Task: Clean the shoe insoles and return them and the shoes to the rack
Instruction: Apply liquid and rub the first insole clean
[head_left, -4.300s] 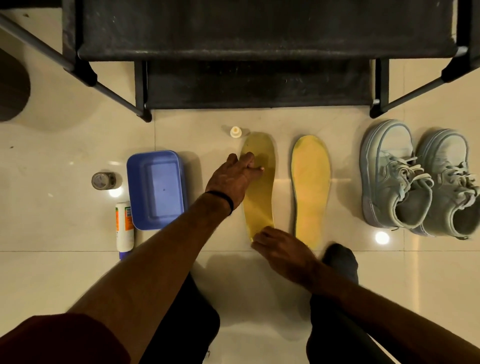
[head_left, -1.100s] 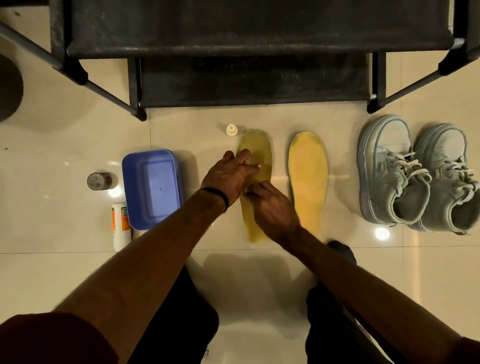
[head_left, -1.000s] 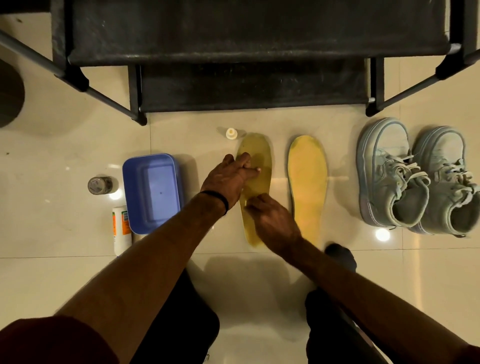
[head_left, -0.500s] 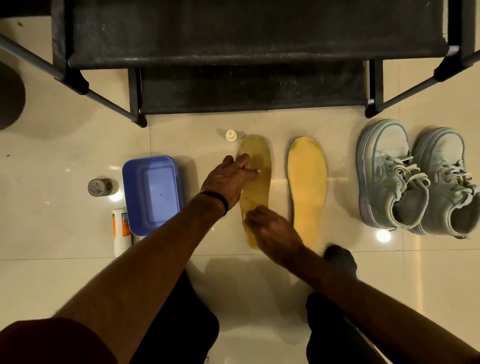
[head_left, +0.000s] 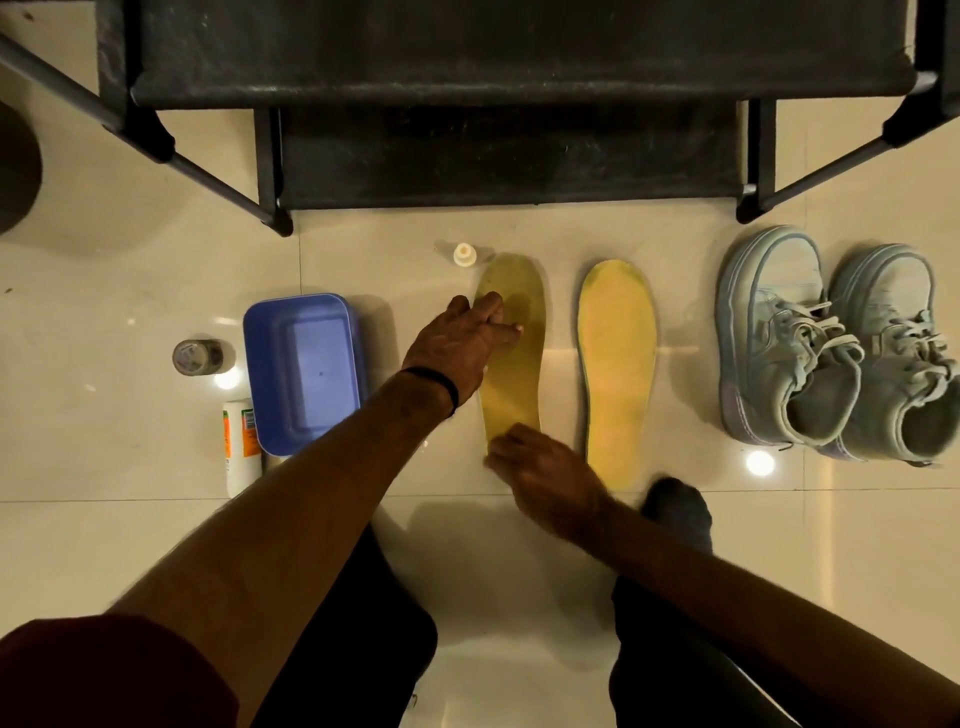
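Yellow insole (head_left: 514, 364) lies flat on the floor tile under both my hands, left hand (head_left: 460, 348) pressing its toe with fingers flat and together, right hand (head_left: 540, 470) blurred at its heel, grip unclear, blue tub (head_left: 301, 369) left of it showing nothing inside.

1. Single head-worn wide-angle view, so no second view shares any of the scene.
2. Looks almost straight down at glossy cream floor tiles (head_left: 130, 525) from above the person's knees.
3. Faces a black metal-framed shoe rack (head_left: 498, 62) along the top edge.
4. Close range: both bare forearms enter from the bottom edge and fill the lower frame.
5. Frame edges bow from lens distortion.
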